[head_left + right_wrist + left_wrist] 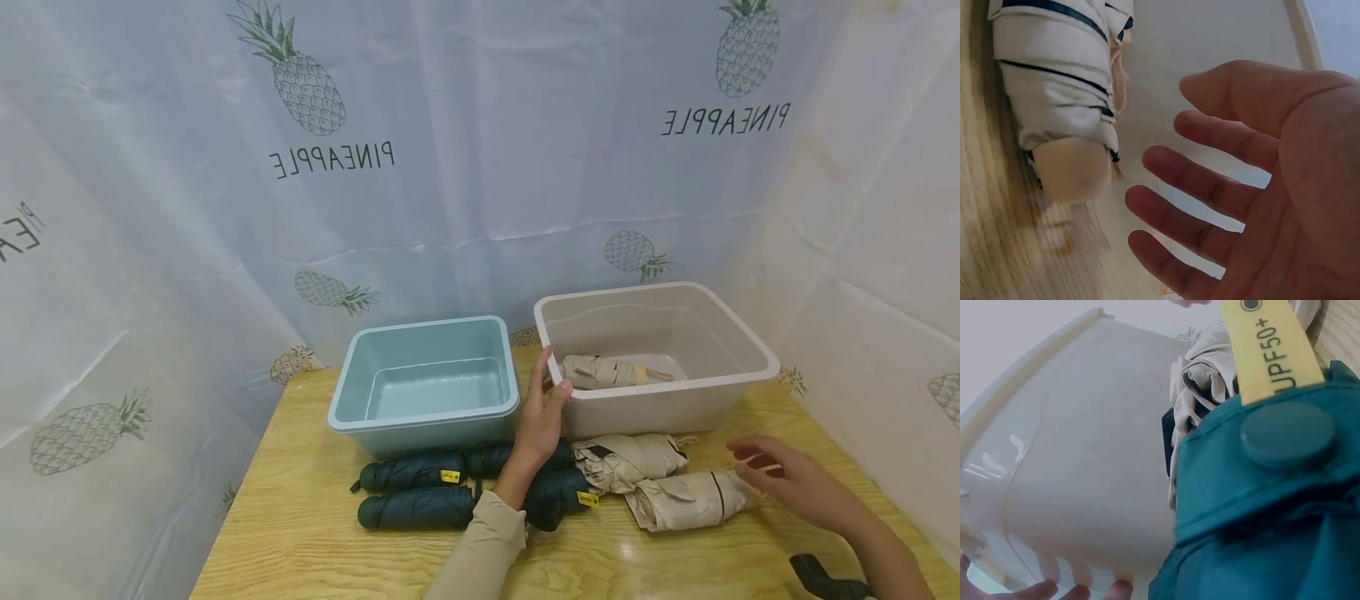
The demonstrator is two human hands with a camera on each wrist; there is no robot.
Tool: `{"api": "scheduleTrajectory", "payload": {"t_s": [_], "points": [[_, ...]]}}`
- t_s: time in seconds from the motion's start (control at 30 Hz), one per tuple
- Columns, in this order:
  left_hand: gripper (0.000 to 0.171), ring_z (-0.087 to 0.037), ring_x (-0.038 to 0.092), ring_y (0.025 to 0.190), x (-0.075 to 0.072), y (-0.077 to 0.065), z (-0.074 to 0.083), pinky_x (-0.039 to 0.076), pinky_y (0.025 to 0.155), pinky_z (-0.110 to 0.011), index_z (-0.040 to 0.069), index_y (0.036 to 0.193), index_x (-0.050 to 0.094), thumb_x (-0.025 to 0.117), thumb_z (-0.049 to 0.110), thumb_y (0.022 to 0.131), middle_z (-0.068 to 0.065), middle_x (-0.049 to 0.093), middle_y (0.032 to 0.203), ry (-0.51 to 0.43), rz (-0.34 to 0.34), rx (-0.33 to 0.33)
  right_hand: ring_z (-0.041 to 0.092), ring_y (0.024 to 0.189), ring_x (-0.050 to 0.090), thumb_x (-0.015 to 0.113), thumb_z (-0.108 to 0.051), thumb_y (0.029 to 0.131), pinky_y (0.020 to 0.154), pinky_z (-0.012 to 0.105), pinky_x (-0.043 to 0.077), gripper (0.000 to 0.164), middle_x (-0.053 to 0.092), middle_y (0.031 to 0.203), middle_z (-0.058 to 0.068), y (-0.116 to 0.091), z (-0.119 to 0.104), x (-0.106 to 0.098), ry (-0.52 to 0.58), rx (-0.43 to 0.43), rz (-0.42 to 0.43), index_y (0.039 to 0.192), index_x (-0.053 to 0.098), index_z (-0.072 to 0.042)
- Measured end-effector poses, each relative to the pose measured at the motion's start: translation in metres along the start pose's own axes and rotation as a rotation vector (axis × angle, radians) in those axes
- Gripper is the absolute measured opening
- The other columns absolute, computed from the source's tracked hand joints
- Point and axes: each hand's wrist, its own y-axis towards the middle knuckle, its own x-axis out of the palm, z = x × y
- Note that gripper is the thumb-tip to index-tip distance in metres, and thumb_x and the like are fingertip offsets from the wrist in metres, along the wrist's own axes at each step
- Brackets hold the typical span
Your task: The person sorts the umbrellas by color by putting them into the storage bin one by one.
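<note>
My left hand [538, 421] touches the left front corner of a beige bin [660, 404], its fingertips [1079, 592] against the outer wall. My right hand [798, 483] hovers with spread fingers beside the end of a folded beige umbrella [686, 500], apart from its pale handle in the right wrist view. Another beige umbrella [626, 458] lies just behind that one, against the bin's front. Inside the bin rests one more folded beige umbrella [600, 372]. Under my left forearm lie dark green folded umbrellas [416, 508], one with a yellow UPF50+ tag [1272, 350].
A light blue bin [423, 423] stands left of the beige one on the wooden table [300, 533]. Several green umbrellas lie in front of it. A pineapple-print curtain [487, 167] hangs behind and on both sides. A black strap [825, 579] shows at my right wrist.
</note>
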Motion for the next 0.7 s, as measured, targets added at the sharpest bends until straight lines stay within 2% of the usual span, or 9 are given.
{"api": "scheduleTrajectory", "payload": {"t_s": [0.07,0.13,0.2,0.3,0.37,0.47,0.57,0.63,0.7], "points": [[0.063,-0.027,0.045,0.142,0.0,0.0,0.0,0.045,0.107,-0.05,0.038,0.163,0.02,0.047,0.043,0.106,-0.007,0.039,0.16,0.001,0.002,-0.002,-0.011,0.096,0.057,0.064,-0.011,0.1,0.073,0.022,0.053,0.035,0.055,0.119,-0.036,-0.002,0.003,0.0,-0.003,0.014,-0.026,0.133,0.06,0.001],[0.063,-0.027,0.045,0.142,0.0,0.0,0.0,0.046,0.107,-0.05,0.038,0.163,0.02,0.047,0.042,0.106,-0.007,0.039,0.16,-0.001,0.002,0.0,-0.011,0.096,0.057,0.064,-0.012,0.1,0.074,0.022,0.053,0.036,0.06,0.119,-0.029,-0.003,0.006,0.001,-0.014,0.026,-0.041,0.133,0.06,0.0],[0.063,-0.027,0.045,0.142,0.0,0.001,0.0,0.046,0.107,-0.05,0.037,0.163,0.02,0.047,0.041,0.106,-0.007,0.039,0.16,-0.006,0.0,0.003,-0.011,0.095,0.057,0.065,-0.013,0.1,0.073,0.023,0.053,0.036,0.067,0.119,-0.014,-0.004,0.008,0.002,-0.023,0.032,-0.055,0.132,0.061,0.001],[0.063,-0.028,0.045,0.142,0.0,0.001,-0.001,0.047,0.105,-0.05,0.035,0.164,0.02,0.047,0.039,0.107,-0.008,0.039,0.16,-0.017,-0.003,0.007,-0.011,0.094,0.056,0.066,-0.014,0.099,0.072,0.023,0.052,0.039,0.068,0.12,0.012,-0.005,0.012,0.002,-0.014,0.033,-0.107,0.132,0.059,0.005],[0.063,-0.028,0.045,0.142,0.0,0.0,-0.001,0.047,0.105,-0.05,0.035,0.164,0.021,0.047,0.038,0.107,-0.008,0.04,0.16,-0.025,-0.004,0.006,-0.011,0.094,0.055,0.066,-0.014,0.099,0.071,0.023,0.051,0.041,0.065,0.119,0.019,-0.006,0.016,0.001,0.013,0.032,-0.157,0.133,0.057,0.007],[0.062,-0.029,0.044,0.142,0.0,0.0,-0.001,0.047,0.105,-0.05,0.035,0.163,0.021,0.047,0.037,0.106,-0.008,0.04,0.16,-0.029,-0.003,0.009,-0.009,0.095,0.055,0.066,-0.011,0.098,0.07,0.023,0.05,0.042,0.065,0.123,0.011,-0.006,0.022,0.0,0.063,-0.008,-0.222,0.134,0.056,0.007],[0.062,-0.029,0.044,0.143,0.0,0.0,-0.001,0.047,0.105,-0.05,0.036,0.163,0.021,0.047,0.039,0.106,-0.008,0.039,0.161,-0.024,-0.004,0.004,-0.007,0.096,0.057,0.066,-0.006,0.097,0.07,0.023,0.05,0.041,0.063,0.124,-0.012,-0.005,0.027,0.0,0.122,-0.061,-0.27,0.136,0.056,0.002],[0.063,-0.028,0.044,0.142,0.0,0.0,0.0,0.046,0.106,-0.05,0.037,0.163,0.021,0.047,0.041,0.106,-0.007,0.038,0.161,-0.017,-0.004,-0.003,-0.007,0.097,0.057,0.066,-0.005,0.097,0.07,0.023,0.05,0.043,0.058,0.124,-0.026,-0.005,0.03,-0.001,0.165,-0.065,-0.306,0.139,0.056,-0.002],[0.064,-0.027,0.044,0.142,0.0,-0.001,0.0,0.046,0.107,-0.05,0.037,0.163,0.021,0.047,0.043,0.105,-0.006,0.037,0.162,-0.011,-0.003,-0.012,-0.006,0.097,0.057,0.065,-0.003,0.096,0.07,0.022,0.05,0.046,0.056,0.124,-0.028,-0.004,0.031,-0.002,0.187,-0.075,-0.337,0.142,0.055,-0.005]]}}
